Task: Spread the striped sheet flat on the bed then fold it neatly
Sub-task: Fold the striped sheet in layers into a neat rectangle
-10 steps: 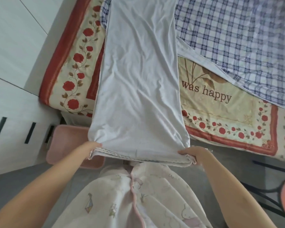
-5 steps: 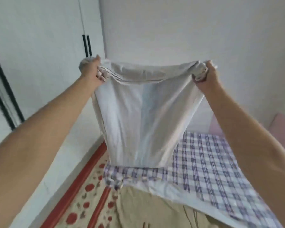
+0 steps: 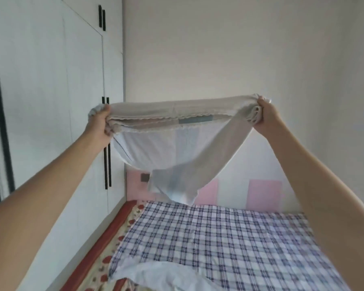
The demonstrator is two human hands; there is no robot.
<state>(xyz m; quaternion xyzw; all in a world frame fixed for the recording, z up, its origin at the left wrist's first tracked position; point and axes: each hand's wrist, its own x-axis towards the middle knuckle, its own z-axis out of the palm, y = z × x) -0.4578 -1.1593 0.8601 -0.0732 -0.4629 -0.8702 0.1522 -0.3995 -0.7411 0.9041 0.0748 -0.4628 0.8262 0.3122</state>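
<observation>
No text, brand, number or sign could be read. A small blue-grey patch near the top edge of the sheet, well above the checked bedcover, was too blurred to show any lettering.

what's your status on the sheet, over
Gripping sheet with left hand and right hand. Held aloft, sagging over checked cover. Nothing blocking.
</observation>
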